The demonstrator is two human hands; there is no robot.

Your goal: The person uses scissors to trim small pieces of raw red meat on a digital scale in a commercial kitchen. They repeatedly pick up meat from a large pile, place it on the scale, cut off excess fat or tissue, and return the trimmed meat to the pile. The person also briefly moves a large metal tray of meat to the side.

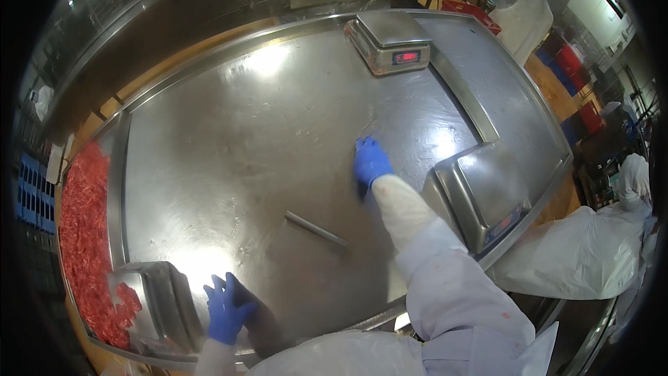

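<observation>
Counter point(229, 132): broad steel, raised rim. Bulk of the work lay along its left edge; across the middle, no meat was set out. Judged by that, little had been done and most was left.

Trough point(117, 195), along the left edge: walled off by a steel bar, heaped with red meat point(83, 230) for most of its length. Depth could not be told.

Right scale point(490, 174), by the right edge towards the near right corner: plate bare. Left scale point(163, 303), at the near left corner, seen from behind: a lump point(127, 301) of meat at its trough side, the only portion noted apart from the heap; whether it was fully on the plate was unclear. Far scale point(393, 28), at the far edge: red display lit, nothing on its plate.

Red crate point(473, 15), past the far right corner, and blue crate point(35, 191), beyond the left edge: contents not made out.

Hands well apart. Left hand point(228, 308), near edge, beside the left scale: fingers spread, nothing held. Right hand point(372, 159), right of centre, reached out low, palm down; fingers foreshortened, so grip and contact could not be told.

Rod point(315, 228): loose between the hands, touched by neither.
</observation>
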